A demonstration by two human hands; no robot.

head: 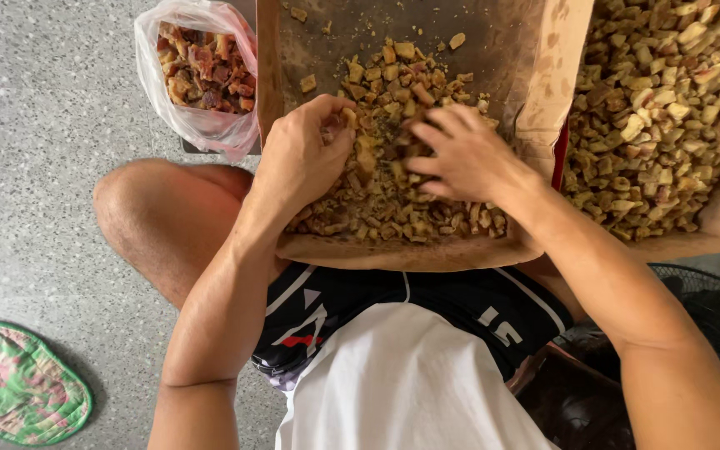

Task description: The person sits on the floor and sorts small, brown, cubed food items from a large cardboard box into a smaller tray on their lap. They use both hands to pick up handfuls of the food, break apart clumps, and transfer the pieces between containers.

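Pinching brown chunks (393,204) — right fingers (431,137) splayed

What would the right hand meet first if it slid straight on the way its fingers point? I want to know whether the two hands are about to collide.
Probably the tan chunks under its fingertips, then the left hand just beyond; the right hand points leftward across the cardboard tray.

A loose heap of small tan and brown dried chunks (385,187) lay spread under both hands, thickest beneath the fingertips and trailing toward the near edge. It rested on a worn brown cardboard sheet (427,254), stained and curled up at its near rim, which sat just below the wrists and extended beyond the fingers.
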